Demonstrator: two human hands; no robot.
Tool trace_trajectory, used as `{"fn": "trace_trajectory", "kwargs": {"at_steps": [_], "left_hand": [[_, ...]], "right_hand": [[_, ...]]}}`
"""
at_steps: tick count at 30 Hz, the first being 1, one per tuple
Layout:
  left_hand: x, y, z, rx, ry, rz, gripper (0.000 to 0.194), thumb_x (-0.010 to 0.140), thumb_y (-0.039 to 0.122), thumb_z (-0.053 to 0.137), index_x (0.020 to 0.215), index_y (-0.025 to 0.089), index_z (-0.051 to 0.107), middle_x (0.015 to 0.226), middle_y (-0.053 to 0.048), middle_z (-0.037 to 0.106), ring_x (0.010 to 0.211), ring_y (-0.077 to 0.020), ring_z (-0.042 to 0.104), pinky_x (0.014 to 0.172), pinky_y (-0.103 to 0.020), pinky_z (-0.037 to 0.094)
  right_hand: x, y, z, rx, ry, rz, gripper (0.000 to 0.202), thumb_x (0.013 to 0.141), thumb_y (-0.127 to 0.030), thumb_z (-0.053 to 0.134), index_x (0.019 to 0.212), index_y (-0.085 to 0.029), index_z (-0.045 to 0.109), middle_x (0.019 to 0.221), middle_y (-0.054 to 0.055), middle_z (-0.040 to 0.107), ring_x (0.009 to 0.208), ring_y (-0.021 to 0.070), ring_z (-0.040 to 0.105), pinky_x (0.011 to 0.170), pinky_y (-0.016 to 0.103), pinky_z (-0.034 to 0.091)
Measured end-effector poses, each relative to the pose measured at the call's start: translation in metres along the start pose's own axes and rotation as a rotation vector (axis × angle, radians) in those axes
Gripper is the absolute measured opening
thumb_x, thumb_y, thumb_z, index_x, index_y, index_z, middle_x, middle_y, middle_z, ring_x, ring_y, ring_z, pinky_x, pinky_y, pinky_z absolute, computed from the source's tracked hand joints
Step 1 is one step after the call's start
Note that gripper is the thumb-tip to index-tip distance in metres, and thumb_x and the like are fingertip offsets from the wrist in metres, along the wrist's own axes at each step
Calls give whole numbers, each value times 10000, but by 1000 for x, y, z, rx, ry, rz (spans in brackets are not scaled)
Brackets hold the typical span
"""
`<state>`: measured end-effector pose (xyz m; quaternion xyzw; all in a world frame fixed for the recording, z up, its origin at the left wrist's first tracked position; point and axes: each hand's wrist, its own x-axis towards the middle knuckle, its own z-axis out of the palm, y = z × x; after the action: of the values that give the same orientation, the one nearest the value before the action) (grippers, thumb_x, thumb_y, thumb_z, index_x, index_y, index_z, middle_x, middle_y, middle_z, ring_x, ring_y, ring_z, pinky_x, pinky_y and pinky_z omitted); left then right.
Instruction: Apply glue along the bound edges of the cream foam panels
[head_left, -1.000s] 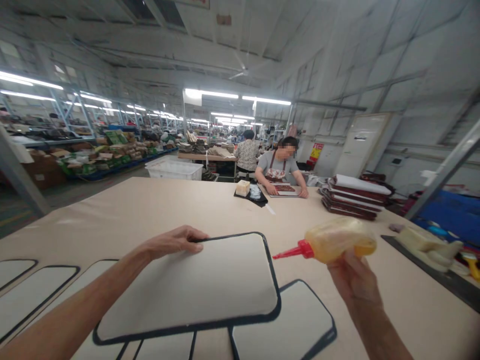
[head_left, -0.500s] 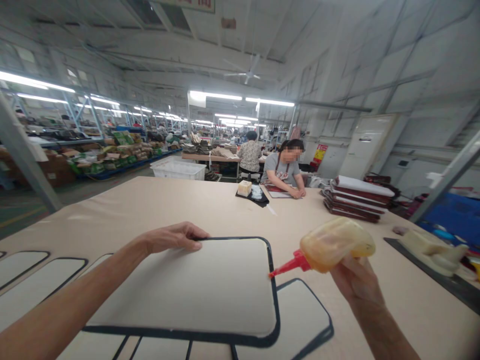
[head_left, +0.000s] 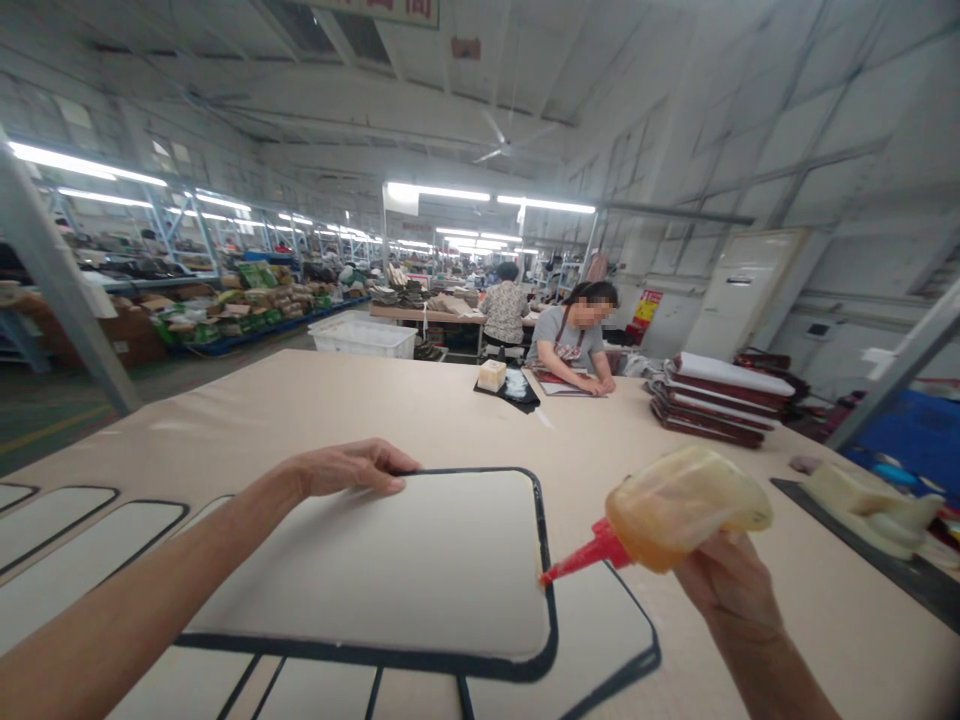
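Note:
My left hand (head_left: pixel 360 467) pinches the far edge of a pale rounded panel (head_left: pixel 390 570) with a dark border, thumb on top and fingers partly hidden behind the edge. In my right hand (head_left: pixel 727 575) is a translucent squeeze bottle (head_left: pixel 682 505) of amber liquid, tipped to the left. Its red nozzle (head_left: pixel 585 556) touches the panel's right border, where a thin yellowish line runs along the inner edge. Beneath the held panel lie other dark-edged panels (head_left: pixel 592 640), partly covered by it.
More bordered panels (head_left: pixel 60 520) lie at the left of the table (head_left: pixel 255 400). A stack of maroon and white pieces (head_left: pixel 716 400) stands at right, near a dark mat (head_left: pixel 885 560) with pale lumps. Across the table a co-worker (head_left: pixel 574 345) bends over a flat piece beside a pale block (head_left: pixel 492 375).
The nozzle has moved down the panel's right border, towards me, with the bottle in my right hand. My left hand keeps its grip on the panel. The view has shifted slightly.

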<state>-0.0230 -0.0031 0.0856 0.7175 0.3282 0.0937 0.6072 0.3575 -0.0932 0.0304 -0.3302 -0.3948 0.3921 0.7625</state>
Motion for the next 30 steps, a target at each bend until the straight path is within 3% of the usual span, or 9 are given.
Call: {"fn": "trace_trajectory", "kwargs": {"at_steps": [10,17,22,30], "left_hand": [[-5,-10,-3,-58,23,2,413,736,394,654,1084,176,701,952,-77,717,846,-260,645,716,-288,480],[-8,-31,-8,-101,77,-8,400,731,408,654,1064,193,704,965,-62,720,848,-249,649,725,-281,482],[-9,-42,-9,-157,128,10,396,746,382,655,1088,186,694,988,-64,719,871,-243,653,752,-273,481],[-4,-65,-12,-316,185,30,424,737,358,691,1115,166,678,981,-85,722,863,-234,661,745,-276,494]], "right_hand": [[-10,-1,11,1,53,-15,603,407,-396,865,965,-247,691,780,70,703,696,295,666,899,557,443],[-14,7,2,-5,63,-40,664,482,-350,851,1104,-254,639,883,99,703,878,344,648,923,580,419],[-22,13,3,-31,155,-62,638,491,-349,846,1087,-240,645,902,106,701,876,326,652,877,512,480],[-39,21,25,23,234,-179,546,552,-258,827,1067,-206,654,929,82,704,792,248,665,732,366,564]]}}
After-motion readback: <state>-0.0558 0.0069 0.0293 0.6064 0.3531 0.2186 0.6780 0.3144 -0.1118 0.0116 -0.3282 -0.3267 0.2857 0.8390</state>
